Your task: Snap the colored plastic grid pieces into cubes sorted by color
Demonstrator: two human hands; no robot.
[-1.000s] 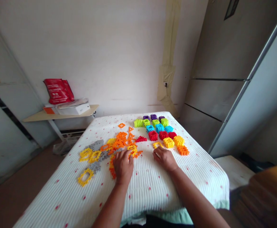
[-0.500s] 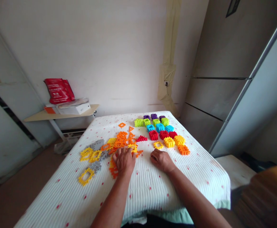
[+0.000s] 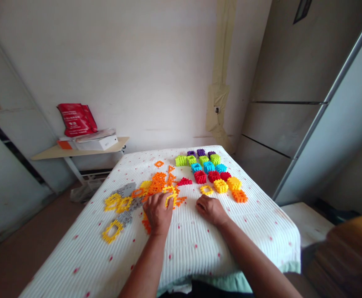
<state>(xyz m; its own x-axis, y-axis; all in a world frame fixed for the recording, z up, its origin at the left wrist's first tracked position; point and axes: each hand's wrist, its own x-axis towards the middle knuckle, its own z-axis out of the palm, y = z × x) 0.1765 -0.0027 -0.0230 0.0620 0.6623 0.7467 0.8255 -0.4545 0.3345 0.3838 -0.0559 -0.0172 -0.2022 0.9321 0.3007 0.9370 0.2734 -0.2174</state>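
Note:
My left hand [image 3: 158, 212] is closed at the near edge of a pile of orange interlocking building pieces [image 3: 158, 181]. A yellow square-frame building piece [image 3: 170, 195] is pinched at its fingertips, tilted up from the pile. My right hand [image 3: 211, 207] rests on the bedspread with its fingers curled into a loose fist. Their inner side is hidden, so I cannot tell whether anything is inside. Just beyond it lies a yellow frame piece [image 3: 206, 190]. Close to the pile is a red piece [image 3: 185, 181].
Sorted stacks stand at the right: orange [image 3: 239, 196], yellow [image 3: 221, 186], red [image 3: 200, 177], blue [image 3: 209, 166], green [image 3: 181, 160] and purple [image 3: 201, 153]. Grey pieces [image 3: 127, 189] and yellow frames [image 3: 112, 231] lie left on the quilted bedspread [image 3: 196, 256]. A side table [image 3: 75, 153] stands beyond.
My left hand has drawn back slightly left, its fingers now bent around the yellow frame piece, which has tipped up. My right hand stays in place.

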